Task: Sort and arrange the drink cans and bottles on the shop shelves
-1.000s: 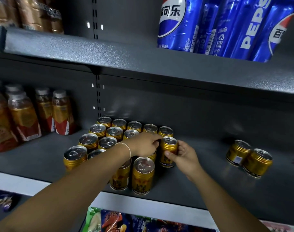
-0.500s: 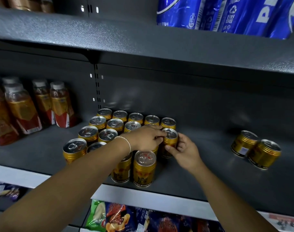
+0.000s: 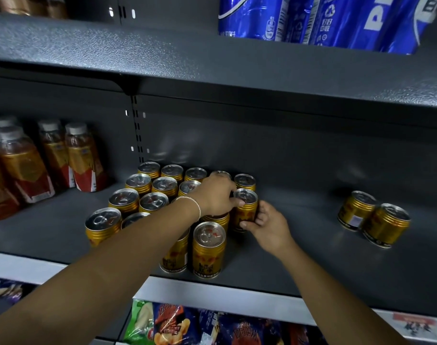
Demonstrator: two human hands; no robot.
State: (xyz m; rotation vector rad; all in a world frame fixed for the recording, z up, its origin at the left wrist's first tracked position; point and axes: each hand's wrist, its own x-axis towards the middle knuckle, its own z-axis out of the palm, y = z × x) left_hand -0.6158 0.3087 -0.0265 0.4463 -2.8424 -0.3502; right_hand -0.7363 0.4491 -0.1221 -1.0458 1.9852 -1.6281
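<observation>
Several upright gold cans (image 3: 152,201) stand in rows on the dark grey middle shelf (image 3: 299,257). At the right end of the second row stands one gold can (image 3: 246,210). My right hand (image 3: 268,226) grips its lower body from the right, thumb in front. My left hand (image 3: 216,195) reaches over the rows, fingers curled on that can's rim. Another gold can (image 3: 208,249) stands alone at the front. Two gold cans (image 3: 372,217) stand apart at the right.
Amber drink bottles (image 3: 48,160) with white caps fill the shelf's left end. Blue Pepsi cans (image 3: 324,18) stand on the shelf above. Snack bags (image 3: 177,324) lie on the shelf below. Bare shelf lies between the can group and the two right-hand cans.
Both hands have pushed the end can back, closer to the back row. The view has tipped slightly downward.
</observation>
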